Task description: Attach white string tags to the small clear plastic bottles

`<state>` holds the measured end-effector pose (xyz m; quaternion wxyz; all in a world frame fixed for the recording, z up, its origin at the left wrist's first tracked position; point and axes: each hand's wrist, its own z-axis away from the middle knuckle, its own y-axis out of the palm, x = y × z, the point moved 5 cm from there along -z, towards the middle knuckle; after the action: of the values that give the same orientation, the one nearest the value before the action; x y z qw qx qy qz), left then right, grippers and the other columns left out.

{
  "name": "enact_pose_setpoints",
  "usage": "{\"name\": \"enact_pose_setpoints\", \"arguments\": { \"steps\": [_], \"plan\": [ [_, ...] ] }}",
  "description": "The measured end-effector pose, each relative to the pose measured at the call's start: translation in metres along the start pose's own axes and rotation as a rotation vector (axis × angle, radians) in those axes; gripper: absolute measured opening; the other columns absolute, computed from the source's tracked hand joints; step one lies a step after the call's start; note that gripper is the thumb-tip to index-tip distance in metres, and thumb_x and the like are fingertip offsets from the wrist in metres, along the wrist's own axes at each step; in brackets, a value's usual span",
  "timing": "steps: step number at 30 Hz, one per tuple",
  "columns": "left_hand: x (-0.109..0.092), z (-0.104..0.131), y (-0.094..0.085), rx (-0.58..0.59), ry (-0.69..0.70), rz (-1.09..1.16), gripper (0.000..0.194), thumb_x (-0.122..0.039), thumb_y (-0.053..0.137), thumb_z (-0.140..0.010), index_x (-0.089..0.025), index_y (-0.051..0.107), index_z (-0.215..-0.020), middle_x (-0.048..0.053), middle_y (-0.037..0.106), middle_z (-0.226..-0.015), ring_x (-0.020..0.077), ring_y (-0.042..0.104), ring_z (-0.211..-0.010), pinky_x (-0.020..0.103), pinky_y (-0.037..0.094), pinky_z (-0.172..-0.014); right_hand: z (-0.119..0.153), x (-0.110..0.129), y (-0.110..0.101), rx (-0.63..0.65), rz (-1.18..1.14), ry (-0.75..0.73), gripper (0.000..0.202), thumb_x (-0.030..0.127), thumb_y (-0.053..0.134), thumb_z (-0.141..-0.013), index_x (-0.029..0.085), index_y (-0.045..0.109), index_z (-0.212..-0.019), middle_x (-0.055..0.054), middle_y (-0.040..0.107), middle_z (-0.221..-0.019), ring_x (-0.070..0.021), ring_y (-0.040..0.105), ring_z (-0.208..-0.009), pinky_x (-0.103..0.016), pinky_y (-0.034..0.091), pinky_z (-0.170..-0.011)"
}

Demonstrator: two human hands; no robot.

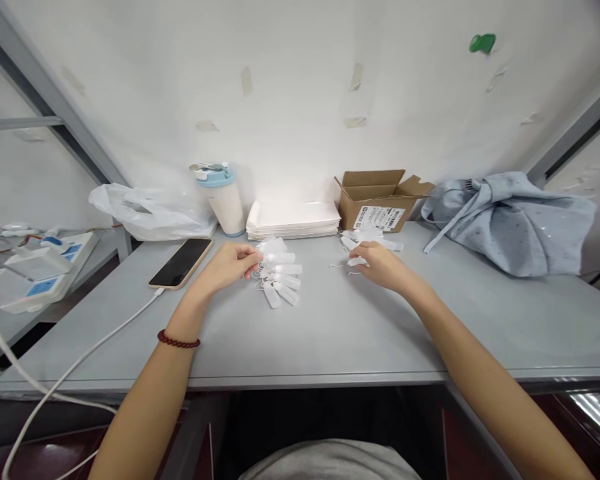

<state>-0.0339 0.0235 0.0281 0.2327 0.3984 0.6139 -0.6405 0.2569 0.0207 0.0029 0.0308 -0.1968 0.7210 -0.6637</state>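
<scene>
Several translucent white tags (286,269) with thin white strings lie fanned out near the middle of the table. At their left, string side is my left hand (236,261), its thumb and forefinger pressed together; what is between them, if anything, is too small to make out. A second, looser pile of similar tags (373,236) sits in front of the cardboard box. My right hand (380,265) is at the near edge of that pile, fingers closed around one translucent tag (357,262). Loose strings trail to the left of these fingertips.
Along the wall stand a white plastic bag (150,210), a blue-lidded cup (224,200), a paper stack (294,220), an open cardboard box (375,203) and a light blue cloth bag (515,223). A phone (181,263) on a white cable (105,333) lies at left.
</scene>
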Motion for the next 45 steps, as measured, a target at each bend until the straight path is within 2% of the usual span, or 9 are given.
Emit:
{"name": "enact_pose_setpoints", "arguments": {
  "steps": [8,14,18,22,26,30,37,42,45],
  "plan": [
    [0.0,0.0,0.004,0.011,-0.049,-0.04,0.031,-0.041,0.06,-0.073,-0.015,0.059,-0.056,0.001,0.06,-0.052,0.0111,0.051,-0.043,0.022,0.039,-0.045,-0.002,-0.001,0.004,0.033,0.072,0.009,0.035,-0.002,0.048,-0.078,0.012,0.065,-0.104,-0.014,0.065,-0.111,-0.0282,0.056,-0.106,-0.033,0.044,-0.08],
    [-0.001,0.001,0.004,-0.018,-0.03,-0.125,0.029,-0.039,0.054,-0.076,-0.015,0.059,-0.06,0.002,0.063,-0.056,0.0129,0.053,-0.047,0.025,0.04,-0.049,-0.004,0.0,0.007,0.027,0.147,0.03,0.03,-0.001,0.055,-0.076,0.014,0.066,-0.1,-0.014,0.068,-0.099,-0.027,0.056,-0.099,-0.03,0.043,-0.073],
    [-0.003,0.0,0.004,-0.119,0.02,-0.134,0.028,-0.039,0.053,-0.077,-0.015,0.058,-0.063,0.001,0.061,-0.055,0.0126,0.052,-0.047,0.025,0.04,-0.053,-0.006,-0.001,0.008,-0.025,0.13,-0.006,0.024,0.002,0.056,-0.077,0.013,0.065,-0.096,-0.016,0.067,-0.096,-0.0281,0.056,-0.095,-0.033,0.043,-0.073],
    [-0.015,0.005,0.01,-0.221,0.126,-0.03,0.027,-0.04,0.054,-0.079,-0.014,0.061,-0.074,0.0,0.059,-0.058,0.011,0.05,-0.048,0.024,0.039,-0.051,-0.002,0.012,0.0,-0.157,-0.104,-0.15,0.02,0.011,0.054,-0.082,0.014,0.064,-0.098,-0.012,0.067,-0.096,-0.0255,0.057,-0.093,-0.035,0.045,-0.076],
    [-0.026,0.01,0.034,-0.073,0.143,0.14,0.032,-0.042,0.055,-0.081,-0.013,0.062,-0.091,0.0,0.058,-0.062,0.0096,0.049,-0.047,0.022,0.04,-0.048,0.008,0.037,-0.011,-0.239,-0.369,-0.267,0.018,0.02,0.055,-0.084,0.017,0.065,-0.098,-0.007,0.067,-0.091,-0.0202,0.057,-0.086,-0.032,0.045,-0.074],
    [-0.032,0.014,0.056,0.067,0.142,0.193,0.039,-0.043,0.053,-0.084,-0.013,0.06,-0.108,0.0,0.06,-0.068,0.0087,0.049,-0.047,0.021,0.04,-0.046,0.014,0.057,-0.013,-0.212,-0.454,-0.334,0.017,0.02,0.056,-0.082,0.017,0.067,-0.095,-0.006,0.067,-0.088,-0.0184,0.057,-0.084,-0.031,0.045,-0.074],
    [-0.036,0.015,0.059,0.077,0.155,0.174,0.028,-0.038,0.05,-0.087,-0.014,0.06,-0.077,-0.002,0.058,-0.062,0.0069,0.046,-0.045,0.021,0.04,-0.049,0.017,0.064,-0.013,-0.161,-0.546,-0.357,0.018,0.025,0.056,-0.084,0.019,0.068,-0.097,-0.006,0.068,-0.09,-0.0177,0.058,-0.082,-0.03,0.046,-0.069],
    [-0.038,0.017,0.065,0.198,0.204,0.152,0.028,-0.037,0.048,-0.088,-0.015,0.063,-0.079,-0.003,0.054,-0.056,0.009,0.047,-0.048,0.022,0.041,-0.051,0.019,0.067,-0.016,-0.138,-0.597,-0.354,0.022,0.031,0.054,-0.087,0.018,0.068,-0.098,-0.007,0.068,-0.092,-0.0163,0.058,-0.078,-0.028,0.046,-0.067],
    [-0.037,0.018,0.068,0.218,0.228,0.122,0.028,-0.035,0.046,-0.089,-0.014,0.064,-0.082,-0.003,0.05,-0.051,0.01,0.046,-0.047,0.022,0.04,-0.05,0.02,0.07,-0.016,-0.128,-0.587,-0.375,0.022,0.031,0.052,-0.089,0.018,0.068,-0.098,-0.007,0.067,-0.092,-0.0162,0.059,-0.079,-0.029,0.046,-0.07]
  ]
}}
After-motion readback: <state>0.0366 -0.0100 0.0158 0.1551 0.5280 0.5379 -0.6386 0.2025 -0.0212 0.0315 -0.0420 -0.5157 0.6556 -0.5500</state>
